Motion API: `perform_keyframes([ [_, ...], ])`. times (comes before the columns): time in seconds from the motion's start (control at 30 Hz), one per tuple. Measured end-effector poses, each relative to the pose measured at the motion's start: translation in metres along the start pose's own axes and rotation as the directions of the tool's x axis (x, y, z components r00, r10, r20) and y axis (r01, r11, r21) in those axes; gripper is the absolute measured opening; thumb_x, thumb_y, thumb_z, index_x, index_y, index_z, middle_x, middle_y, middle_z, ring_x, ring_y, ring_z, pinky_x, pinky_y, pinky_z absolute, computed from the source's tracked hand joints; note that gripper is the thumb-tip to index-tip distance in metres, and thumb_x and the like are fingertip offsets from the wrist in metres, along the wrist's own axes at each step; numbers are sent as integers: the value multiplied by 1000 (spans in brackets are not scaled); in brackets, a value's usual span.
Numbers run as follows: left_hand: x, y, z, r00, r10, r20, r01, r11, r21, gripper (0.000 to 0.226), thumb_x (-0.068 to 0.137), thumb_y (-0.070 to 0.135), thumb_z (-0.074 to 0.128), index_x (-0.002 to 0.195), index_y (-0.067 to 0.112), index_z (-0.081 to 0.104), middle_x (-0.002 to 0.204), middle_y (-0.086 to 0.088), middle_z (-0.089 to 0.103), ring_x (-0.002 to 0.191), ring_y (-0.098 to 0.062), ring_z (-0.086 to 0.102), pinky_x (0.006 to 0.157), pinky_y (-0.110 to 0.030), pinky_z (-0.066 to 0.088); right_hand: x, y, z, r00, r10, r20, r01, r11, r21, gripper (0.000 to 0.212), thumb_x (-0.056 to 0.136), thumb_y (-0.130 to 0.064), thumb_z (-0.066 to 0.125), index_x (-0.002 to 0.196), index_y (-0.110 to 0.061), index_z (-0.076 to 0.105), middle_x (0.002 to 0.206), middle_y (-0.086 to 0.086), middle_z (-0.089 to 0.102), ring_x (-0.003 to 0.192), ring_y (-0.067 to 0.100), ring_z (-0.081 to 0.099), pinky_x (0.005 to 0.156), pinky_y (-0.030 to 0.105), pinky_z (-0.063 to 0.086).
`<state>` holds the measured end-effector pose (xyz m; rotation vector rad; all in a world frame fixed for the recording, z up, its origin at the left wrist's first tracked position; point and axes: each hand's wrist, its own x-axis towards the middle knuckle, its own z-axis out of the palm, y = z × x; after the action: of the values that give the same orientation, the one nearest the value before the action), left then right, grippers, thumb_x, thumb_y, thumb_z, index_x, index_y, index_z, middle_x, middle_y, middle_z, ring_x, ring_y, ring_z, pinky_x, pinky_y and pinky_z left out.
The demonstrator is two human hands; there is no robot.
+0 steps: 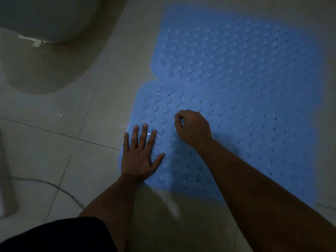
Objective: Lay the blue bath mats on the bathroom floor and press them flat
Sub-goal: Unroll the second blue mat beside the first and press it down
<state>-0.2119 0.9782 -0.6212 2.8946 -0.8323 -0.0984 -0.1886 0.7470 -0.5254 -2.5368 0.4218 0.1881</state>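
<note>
From the head view, two pale blue rubbery bath mats with rows of bumps and small holes are lying spread on the light tiled bathroom floor (87, 160), so the laying seems largely done and the pressing appears to be the step in hand. The far bath mat (236, 51) is sitting toward the right of the scene, and the near bath mat (236, 142) is lying just in front of it, shifted a little to the left, the two meeting or slightly overlapping along a seam; which one is on top is hard to tell in the dim light. Both are looking mostly flat, though the blur at the far edges is hiding any lifted corners, so some pressing may be left there. The left hand (139, 157) is resting palm down on the near left edge of the near mat, fingers straight and spread, its grip wide and holding nothing. The right hand (192, 128) is reaching in across the mat from the near right, its fingers curled under and knuckles up; whether that grip is pinching the mat or simply pushing down with the fingertips cannot be told. A white ceramic toilet base (45, 66) is standing at the far left, well apart from the mats.
</note>
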Motion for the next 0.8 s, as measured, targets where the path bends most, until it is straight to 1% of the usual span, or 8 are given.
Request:
perform_keyframes([
  [0.13,0,-4,5,1000,0,-3,0,1000,7,90,93,76,37,165,28,15,174,-5,4,160,-35,2,124,-65,11,-2,8,7,999,-9,34,11,999,-32,20,98,-29,55,104,-19,71,100,3,71,98,30,64,87,44,52],
  [0.37,-1,-3,6,1000,-5,13,5,1000,-8,95,89,82,37,165,29,15,174,-5,3,160,-34,1,124,-65,11,-6,23,3,1000,-21,20,22,998,-66,19,98,-28,56,99,-16,71,93,5,71,91,31,63,83,44,52],
  [0.57,3,6,-14,987,-48,151,54,998,-40,104,83,91,36,164,32,12,174,-2,-2,160,-31,-6,126,-61,2,-18,30,-4,1000,15,18,-13,996,-92,21,97,-28,55,103,-16,71,101,6,71,100,32,63,87,46,50],
  [0.6,5,8,-21,983,-81,166,91,994,-55,97,84,89,37,163,34,21,174,-3,7,160,-31,1,126,-59,7,-22,29,-5,998,26,54,-21,994,-104,22,98,-30,54,105,-17,70,103,6,70,102,33,62,88,44,50],
  [0.63,8,9,-27,980,-123,155,136,988,-74,85,87,84,40,156,34,37,170,-4,23,158,-32,15,124,-57,16,-27,28,-3,994,45,101,-33,993,-117,24,98,-33,53,108,-19,70,107,6,68,105,33,61,89,43,50],
  [0.7,25,17,-46,986,-161,46,164,983,-81,61,91,69,45,129,27,63,145,-6,57,140,-35,47,111,-52,34,-35,28,-9,985,87,147,-67,988,-137,29,99,-39,51,116,-22,67,115,6,66,112,32,59,94,41,48],
  [0.73,34,20,-51,988,-156,16,157,985,-65,52,92,62,47,120,24,67,133,-5,63,132,-35,54,107,-51,37,-36,28,-9,982,102,158,-79,987,-142,31,99,-41,51,120,-24,65,119,5,65,115,31,57,96,42,47],
  [0.8,53,33,-64,994,-110,9,110,993,-40,42,94,52,55,120,23,68,133,-4,65,135,-33,52,108,-52,37,-37,31,-19,980,131,149,-108,982,-152,37,98,-45,50,127,-25,61,126,5,62,121,30,54,100,43,44],
])
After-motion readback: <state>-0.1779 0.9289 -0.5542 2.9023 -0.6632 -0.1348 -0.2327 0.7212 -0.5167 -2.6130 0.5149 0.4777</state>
